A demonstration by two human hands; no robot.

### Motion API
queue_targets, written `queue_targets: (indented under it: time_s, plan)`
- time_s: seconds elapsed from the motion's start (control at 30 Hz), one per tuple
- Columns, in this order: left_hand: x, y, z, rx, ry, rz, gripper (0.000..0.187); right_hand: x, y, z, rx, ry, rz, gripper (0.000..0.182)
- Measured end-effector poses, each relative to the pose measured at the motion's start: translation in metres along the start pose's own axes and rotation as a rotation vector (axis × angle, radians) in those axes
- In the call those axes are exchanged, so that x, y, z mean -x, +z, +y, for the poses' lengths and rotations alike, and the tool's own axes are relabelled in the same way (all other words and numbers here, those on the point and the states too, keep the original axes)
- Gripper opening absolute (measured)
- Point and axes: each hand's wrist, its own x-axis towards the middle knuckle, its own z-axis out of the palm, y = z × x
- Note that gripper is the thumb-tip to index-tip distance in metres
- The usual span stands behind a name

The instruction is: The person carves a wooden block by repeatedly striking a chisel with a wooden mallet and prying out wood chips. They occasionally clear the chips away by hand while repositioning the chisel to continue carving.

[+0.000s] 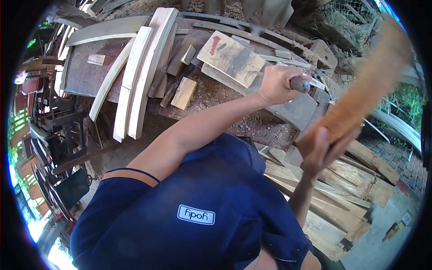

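My left hand (281, 84) is closed around a dark, rounded handle (300, 85) whose butt end points toward the right. What lies at the handle's other end is hidden by the fingers. My right hand (320, 148) grips the near end of a thick orange-brown piece of wood (360, 94), which is raised to the upper right and smeared by motion. Beside my left hand, a flat pale board (231, 57) with a red mark lies on the workbench (211, 105), on top of a greyish plank.
Long pale wood strips (150, 67) lie across the bench at the left, near small blocks (184, 93) and shavings. Stacked planks (337, 193) are at the lower right. Metal frames and a wheel stand at the far left. A small tool lies on the floor (382, 252) at the right.
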Motion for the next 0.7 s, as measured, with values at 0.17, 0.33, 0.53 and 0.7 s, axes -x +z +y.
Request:
queue_targets:
  time_s: [0.17, 0.33, 0.53, 0.7]
  plan:
    - [-0.004, -0.012, -0.006, 0.056, -0.054, -0.035, 0.015, 0.002, 0.014, -0.001, 0.452, -0.075, -0.4, 0.078]
    - [-0.046, -0.042, -0.031, 0.344, -0.398, 0.076, 0.03, 0.004, 0.017, -0.002, 0.307, 0.12, -0.306, 0.079]
    - [-0.063, -0.056, -0.041, 0.481, -0.442, 0.149, 0.04, 0.005, 0.01, 0.002, 0.353, 0.018, -0.282, 0.08]
    - [-0.047, -0.045, -0.03, 0.433, -0.465, 0.108, 0.047, 0.006, 0.012, 0.002, 0.344, 0.042, -0.295, 0.08]
